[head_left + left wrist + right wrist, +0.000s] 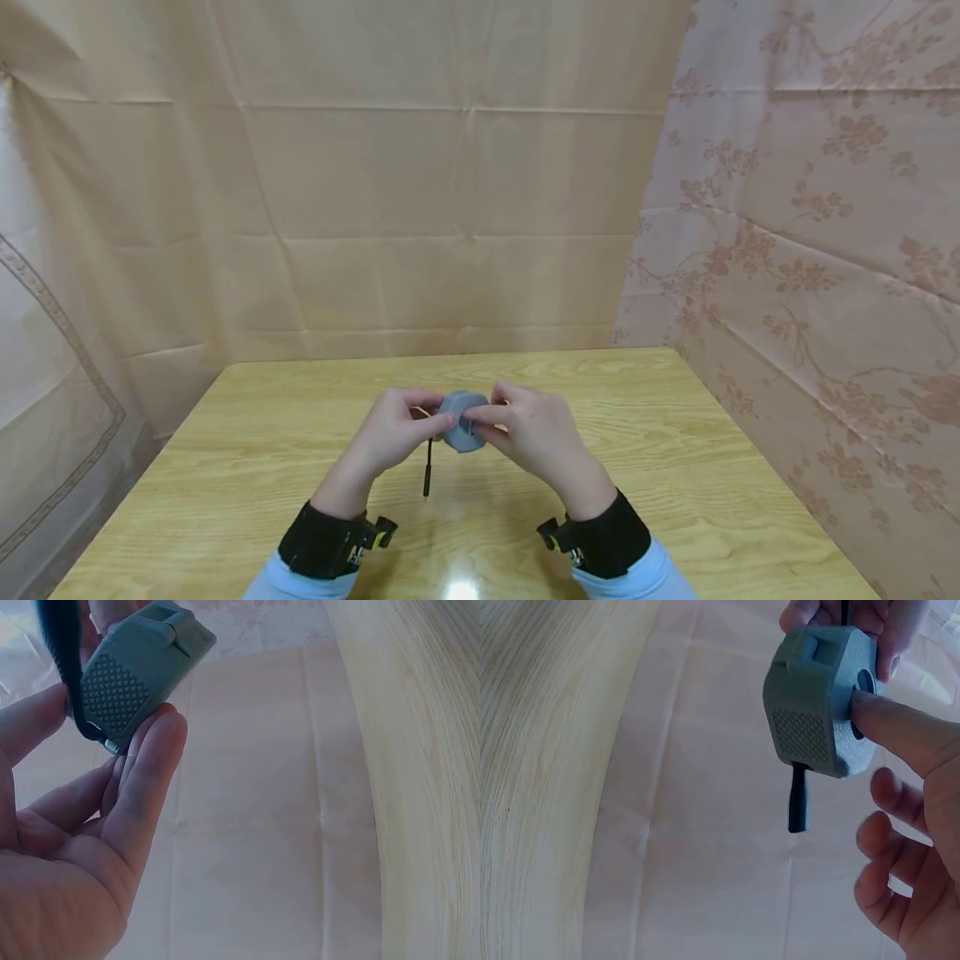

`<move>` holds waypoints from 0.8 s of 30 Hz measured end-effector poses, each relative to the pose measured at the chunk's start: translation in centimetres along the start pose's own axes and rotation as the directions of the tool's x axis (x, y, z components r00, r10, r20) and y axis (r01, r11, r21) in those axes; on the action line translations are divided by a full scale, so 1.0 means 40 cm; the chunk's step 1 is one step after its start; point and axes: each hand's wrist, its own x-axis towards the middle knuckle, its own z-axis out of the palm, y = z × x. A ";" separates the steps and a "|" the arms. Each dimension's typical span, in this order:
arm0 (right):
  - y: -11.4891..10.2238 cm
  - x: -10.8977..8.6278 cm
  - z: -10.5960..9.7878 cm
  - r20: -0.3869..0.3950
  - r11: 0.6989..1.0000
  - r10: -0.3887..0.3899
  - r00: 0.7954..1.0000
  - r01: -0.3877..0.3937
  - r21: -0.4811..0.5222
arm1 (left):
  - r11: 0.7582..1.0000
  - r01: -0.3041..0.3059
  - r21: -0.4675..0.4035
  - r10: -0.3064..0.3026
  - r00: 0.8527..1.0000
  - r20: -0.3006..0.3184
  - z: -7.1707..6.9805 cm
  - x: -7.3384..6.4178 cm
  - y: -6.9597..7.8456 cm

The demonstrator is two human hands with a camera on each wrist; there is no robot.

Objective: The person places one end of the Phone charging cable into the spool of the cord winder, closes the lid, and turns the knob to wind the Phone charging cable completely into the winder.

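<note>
A blue-grey tape measure (465, 398) is held up above the table in front of me. My left hand (397, 429) grips its left side, thumb on the near face and fingers behind. Its textured grip patch (112, 690) and edge slider show in the left wrist view. A black strap (427, 475) hangs from the case beside my left hand. My right hand (543, 433) touches the near face; in the right wrist view one straight finger (900, 724) rests on a dark round mark, hiding part of it. The other fingers curl loosely, apart from the case.
A wooden table (637, 483) lies below both hands. A beige curtain (360, 183) hangs behind it, with a floral cloth (810, 275) along the right side and a pale cloth (45, 400) on the left. Black camera bands (322, 537) circle both wrists.
</note>
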 end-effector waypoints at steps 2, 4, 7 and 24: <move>0.001 0.000 0.000 -0.018 1.000 0.017 1.000 -0.017 -0.006 | 1.000 0.000 -0.021 0.000 1.000 0.012 -0.001 0.000 -0.002; 0.001 0.000 0.002 -0.049 1.000 0.027 0.998 -0.027 -0.006 | 0.999 -0.001 -0.050 0.002 1.000 0.021 -0.002 0.001 -0.003; -0.002 0.002 0.007 -0.114 1.000 0.031 0.993 -0.031 0.002 | 0.994 0.000 -0.106 0.002 1.000 0.023 -0.003 0.003 -0.006; -0.028 0.010 0.041 -0.171 0.996 0.070 0.983 -0.079 -0.051 | 0.989 -0.054 -0.137 0.046 0.997 -0.057 0.025 0.013 -0.012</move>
